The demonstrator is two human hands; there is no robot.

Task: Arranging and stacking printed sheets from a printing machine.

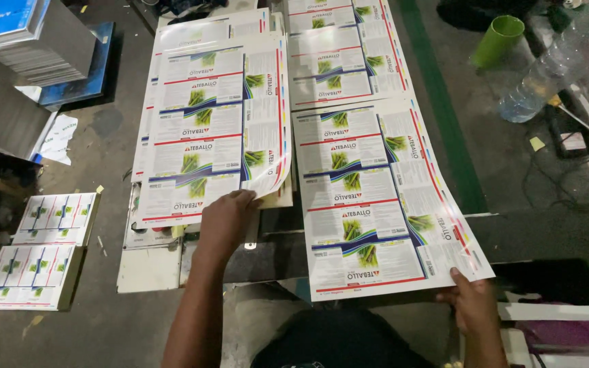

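My left hand pinches the lower right corner of the top glossy printed sheet on a left stack, curling that corner up. My right hand grips the near right corner of another large printed sheet, which lies over a second stack and overhangs the table edge toward me. Both sheets are white with repeated label panels showing green plants and red and blue lines.
More printed sheets lie farther back. Two smaller label stacks sit on the floor at left, a thick paper pile at top left. A green cup and a clear plastic bottle lie at top right.
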